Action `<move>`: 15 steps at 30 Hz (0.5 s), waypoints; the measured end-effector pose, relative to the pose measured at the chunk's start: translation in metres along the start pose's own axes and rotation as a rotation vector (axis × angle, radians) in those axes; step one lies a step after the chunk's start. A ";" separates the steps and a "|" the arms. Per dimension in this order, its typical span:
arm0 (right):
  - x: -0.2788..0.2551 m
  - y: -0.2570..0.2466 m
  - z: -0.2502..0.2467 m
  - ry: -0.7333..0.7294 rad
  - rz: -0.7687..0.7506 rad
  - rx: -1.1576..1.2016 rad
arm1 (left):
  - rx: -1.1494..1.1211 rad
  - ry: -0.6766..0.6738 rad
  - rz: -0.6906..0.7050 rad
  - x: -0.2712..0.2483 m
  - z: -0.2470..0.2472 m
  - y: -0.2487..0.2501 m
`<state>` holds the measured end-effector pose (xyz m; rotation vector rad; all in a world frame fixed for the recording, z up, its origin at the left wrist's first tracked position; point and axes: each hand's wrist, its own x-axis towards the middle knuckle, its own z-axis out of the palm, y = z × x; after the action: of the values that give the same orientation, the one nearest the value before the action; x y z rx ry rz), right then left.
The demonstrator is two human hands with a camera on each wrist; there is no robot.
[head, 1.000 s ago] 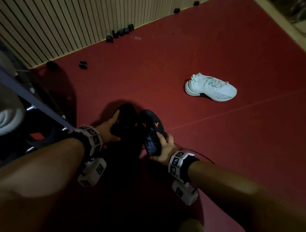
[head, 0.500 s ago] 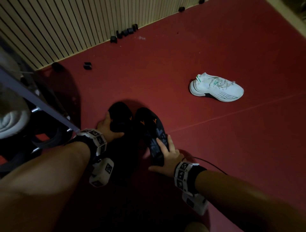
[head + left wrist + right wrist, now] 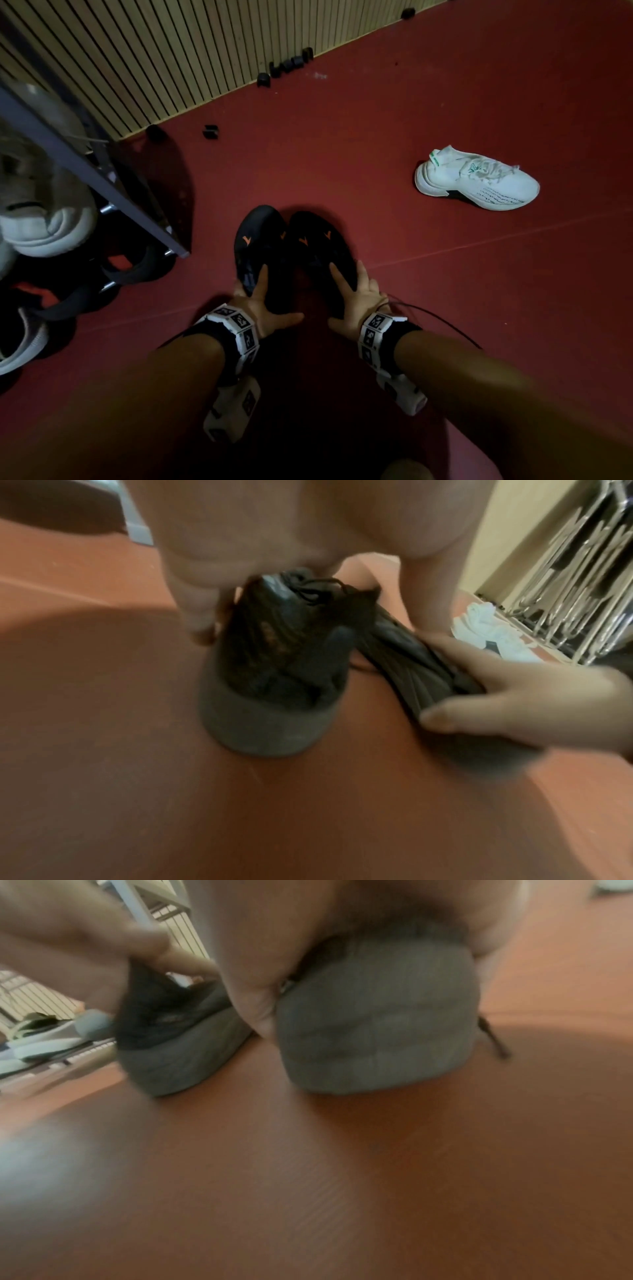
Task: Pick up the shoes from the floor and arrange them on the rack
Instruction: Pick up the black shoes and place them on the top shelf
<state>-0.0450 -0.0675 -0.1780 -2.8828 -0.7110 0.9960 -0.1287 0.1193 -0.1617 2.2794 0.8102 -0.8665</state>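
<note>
On red floor (image 3: 445, 308) beside rack (image 3: 102, 178): left hand (image 3: 260, 305) grips left black shoe (image 3: 260, 240), right hand (image 3: 356, 301) grips right black shoe (image 3: 322, 246); white shoe (image 3: 479, 178) well apart.

No words or numbers can be read anywhere. The two black shoes (image 3: 294, 253) carry small orange V-shaped marks near their toes, two on each. The white shoe (image 3: 479, 181) has a green tab at its heel and a green emblem among the laces, both too small to make out, and rows of dark dashes along its side. Both wristbands (image 3: 239, 329) bear black-and-white square coded tags, as do the white blocks under the wrists.
</note>
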 end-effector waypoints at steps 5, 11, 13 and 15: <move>0.012 0.010 -0.012 0.083 -0.001 -0.041 | 0.106 -0.075 -0.047 -0.001 0.002 0.009; 0.016 0.008 -0.003 0.086 0.035 -0.017 | 0.137 -0.091 -0.161 0.006 -0.002 0.018; 0.019 0.007 -0.001 0.094 0.048 -0.015 | 0.111 -0.085 -0.173 0.008 0.000 0.016; 0.021 0.007 -0.002 0.088 0.062 -0.010 | 0.103 -0.058 -0.171 0.009 0.002 0.014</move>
<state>-0.0267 -0.0646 -0.1899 -2.9533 -0.6266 0.8670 -0.1140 0.1115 -0.1657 2.2863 0.9652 -1.0689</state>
